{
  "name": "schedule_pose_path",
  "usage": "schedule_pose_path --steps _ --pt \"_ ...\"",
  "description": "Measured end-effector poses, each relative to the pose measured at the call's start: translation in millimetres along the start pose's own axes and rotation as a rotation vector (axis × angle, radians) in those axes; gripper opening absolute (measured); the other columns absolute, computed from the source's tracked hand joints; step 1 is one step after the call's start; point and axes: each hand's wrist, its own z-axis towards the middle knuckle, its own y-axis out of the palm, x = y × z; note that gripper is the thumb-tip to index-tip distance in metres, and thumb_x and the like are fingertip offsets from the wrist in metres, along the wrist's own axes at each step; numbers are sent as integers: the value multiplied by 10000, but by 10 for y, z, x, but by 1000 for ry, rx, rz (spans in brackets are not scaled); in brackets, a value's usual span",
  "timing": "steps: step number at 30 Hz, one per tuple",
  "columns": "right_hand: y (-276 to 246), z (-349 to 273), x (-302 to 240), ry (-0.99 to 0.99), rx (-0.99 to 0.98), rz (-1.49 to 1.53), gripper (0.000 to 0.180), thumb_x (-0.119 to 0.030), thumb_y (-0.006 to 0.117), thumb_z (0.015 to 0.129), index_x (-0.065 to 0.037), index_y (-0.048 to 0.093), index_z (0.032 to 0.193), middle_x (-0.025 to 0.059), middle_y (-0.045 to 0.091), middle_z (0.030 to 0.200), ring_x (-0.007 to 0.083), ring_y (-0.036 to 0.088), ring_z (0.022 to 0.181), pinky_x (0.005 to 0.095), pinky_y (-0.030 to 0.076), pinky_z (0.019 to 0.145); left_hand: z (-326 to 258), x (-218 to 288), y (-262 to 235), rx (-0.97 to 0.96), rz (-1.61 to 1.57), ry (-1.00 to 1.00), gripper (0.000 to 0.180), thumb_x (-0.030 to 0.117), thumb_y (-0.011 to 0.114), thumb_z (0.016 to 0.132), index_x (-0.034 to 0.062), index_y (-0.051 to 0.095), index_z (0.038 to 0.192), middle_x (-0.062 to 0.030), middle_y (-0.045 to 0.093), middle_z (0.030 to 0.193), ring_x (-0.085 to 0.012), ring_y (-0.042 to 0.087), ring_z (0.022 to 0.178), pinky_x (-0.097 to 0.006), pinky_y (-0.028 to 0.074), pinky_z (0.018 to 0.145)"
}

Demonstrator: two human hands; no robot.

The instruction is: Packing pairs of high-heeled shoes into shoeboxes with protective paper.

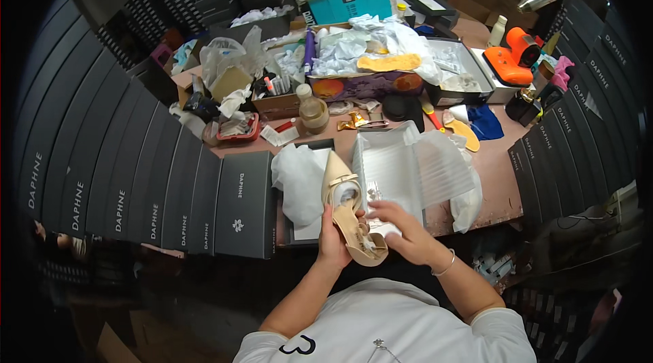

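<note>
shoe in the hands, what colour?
Beige, a pointed shoe held by the left hand; head view shows it.

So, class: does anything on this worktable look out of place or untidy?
Yes. Loose yellow insoles lie bare on the table, crumpled tissue spills from an open box, and only one beige shoe is visible, held in the left hand.

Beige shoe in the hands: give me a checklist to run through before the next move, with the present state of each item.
1. Left hand grips the beige shoe: ok.
2. Right hand is at the shoe's heel end: ok, but exact contact cannot be told.
3. Open shoe box lies right of the shoe, lined with white tissue: ok.
4. Crumpled white paper lies left of the shoe, apart from the box: ok.
5. A second shoe in the box: cannot tell.
6. Shoe's strap fastened: cannot tell.
</note>
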Motion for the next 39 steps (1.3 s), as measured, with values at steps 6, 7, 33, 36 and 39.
schedule_pose_path --steps 6,7,33,36,39 --pt "212 508 521 -291 -200 -686 318 -130 679 771 -43 570 1057 113 596 1052 289 554 994 369 458 848 -234 50 24 -115 -7 -137 678 629 198 967 65 459 1238 -93 564 1062 -204 593 841 -390 526 779" --pt "272 506 603 -301 -253 -764 328 -130 686 760 -42 564 1051 110 597 1046 283 555 988 366 454 847 -243 62 36 -112 -28 -145 690 632 198 965 61 438 1270 -98 560 1102 -209 602 871 -391 532 789" --pt "325 527 711 1 -74 -391 367 -185 709 747 -37 577 1055 155 616 945 337 595 826 413 482 735 -11 5 94 117 239 46 649 613 213 974 83 360 1319 -102 553 1059 -221 605 853 -383 524 793" --pt "104 424 722 123 64 -349 396 -217 717 737 -32 577 1058 159 609 950 312 605 827 400 482 742 126 76 -280 44 267 -45 729 657 205 951 44 480 1235 -105 593 990 -203 611 776 -381 541 722" --pt "-210 495 841 -54 306 -759 393 -235 725 713 -41 585 1024 115 608 903 262 610 801 373 466 730 177 168 -358 76 208 -79 761 666 195 946 27 539 1174 -103 603 947 -199 592 709 -395 544 686"
